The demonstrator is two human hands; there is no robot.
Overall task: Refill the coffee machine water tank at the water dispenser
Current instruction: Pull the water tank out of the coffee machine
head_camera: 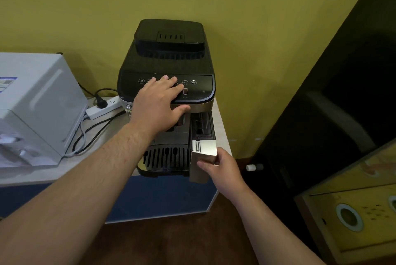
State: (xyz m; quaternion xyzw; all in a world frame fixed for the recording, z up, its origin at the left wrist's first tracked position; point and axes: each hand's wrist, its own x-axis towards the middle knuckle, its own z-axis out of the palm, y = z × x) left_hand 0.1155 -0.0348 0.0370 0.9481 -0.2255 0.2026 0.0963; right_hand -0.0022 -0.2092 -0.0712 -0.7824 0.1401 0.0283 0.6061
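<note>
While our left hand [159,105] lies spread flat on the touch panel of the coffee machine [169,76], bracing it, our right hand [220,168] pinches the silver front of the water tank [203,153], thumb on the face and fingers curled behind its right edge. We judge the task barely begun: the tank is slid partway out of its slot at the machine's front right, near the right edge of the surface [222,127], but its rear part is not yet free of the housing. Pulling it clear, carrying it to the dispenser, filling it and seating it again all remain. We cannot tell how much water it holds.

Counting what we see: one coffee machine, one tank, two hands, one white appliance [36,110] toward the left edge of the surface, possibly the water dispenser, and one power strip [102,107] between it and the machine, with one black plug [100,102] in it.
</note>
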